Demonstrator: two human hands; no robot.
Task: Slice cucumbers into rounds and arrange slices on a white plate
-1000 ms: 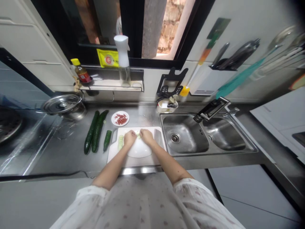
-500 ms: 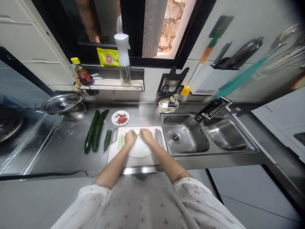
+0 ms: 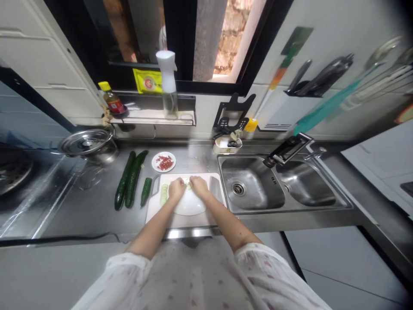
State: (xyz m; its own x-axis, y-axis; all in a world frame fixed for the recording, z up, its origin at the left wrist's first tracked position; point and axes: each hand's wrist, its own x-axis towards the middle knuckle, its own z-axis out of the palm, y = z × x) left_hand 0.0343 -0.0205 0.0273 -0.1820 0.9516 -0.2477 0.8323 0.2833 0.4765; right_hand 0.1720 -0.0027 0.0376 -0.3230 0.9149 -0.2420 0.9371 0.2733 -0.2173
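Both my hands rest at the far side of a white cutting board (image 3: 180,217). My left hand (image 3: 176,188) and my right hand (image 3: 198,186) are curled close together, pinching pale green cucumber pieces (image 3: 187,183) between them. A white plate (image 3: 190,206) lies on the board just under my wrists. A row of cucumber slices (image 3: 164,193) lies on the board left of my left hand.
Two whole cucumbers (image 3: 128,180) and a cut cucumber piece (image 3: 146,191) lie left of the board. A small dish of red bits (image 3: 164,162) sits behind. A steel pot (image 3: 87,144) stands far left; a double sink (image 3: 277,185) with its faucet (image 3: 285,150) lies on the right.
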